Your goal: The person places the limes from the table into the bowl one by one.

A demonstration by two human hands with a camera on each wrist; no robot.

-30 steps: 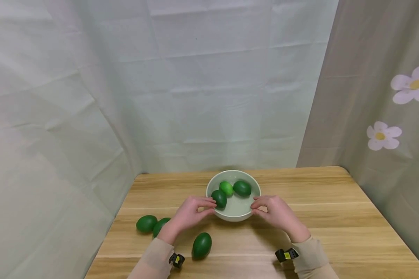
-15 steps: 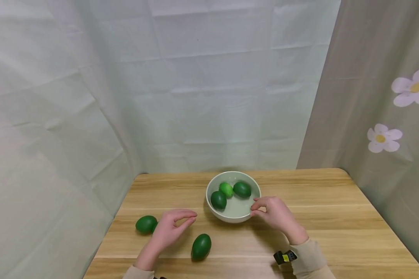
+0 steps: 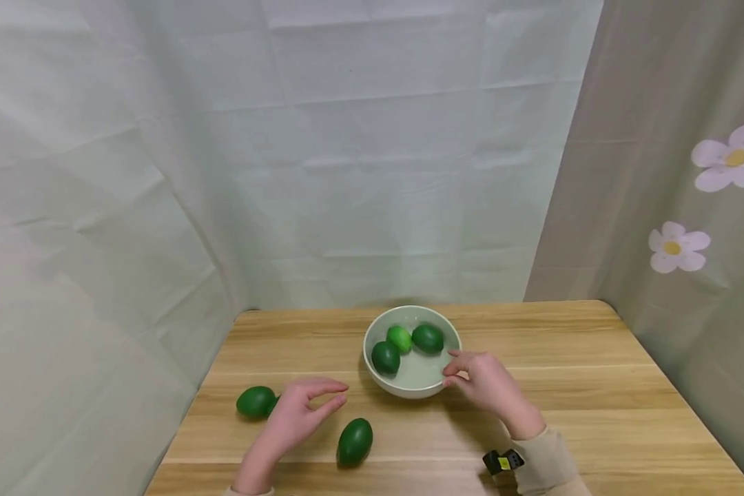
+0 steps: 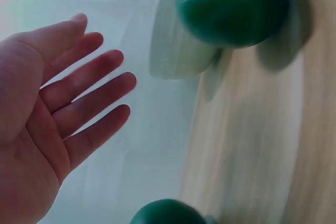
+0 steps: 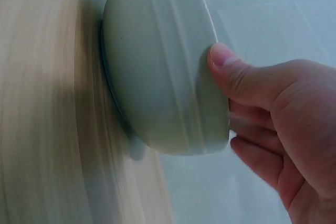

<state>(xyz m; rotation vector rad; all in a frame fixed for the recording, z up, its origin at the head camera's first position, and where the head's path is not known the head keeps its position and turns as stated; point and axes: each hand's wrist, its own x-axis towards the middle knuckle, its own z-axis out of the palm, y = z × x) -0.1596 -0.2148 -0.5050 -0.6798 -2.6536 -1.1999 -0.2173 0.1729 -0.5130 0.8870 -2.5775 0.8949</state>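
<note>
Two dark green fruits [image 3: 428, 338] and one smaller bright green fruit [image 3: 399, 339] sit inside the bowl [image 3: 418, 374], probably kept from rolling by its curved wall. The right hand [image 3: 490, 387] clamps its grip on the bowl's near right rim, seemingly to steady it; the left hand [image 3: 293, 419], left of the bowl, holds nothing, its grip apart. Left of the bowl lie an oval fruit [image 3: 355, 442], an outermost fruit [image 3: 256, 402] and a mostly hidden fruit [image 3: 273, 404]. The bowl looks smooth and round, the fruits glossy, the worktop [image 3: 595, 413] wood-grained.
</note>
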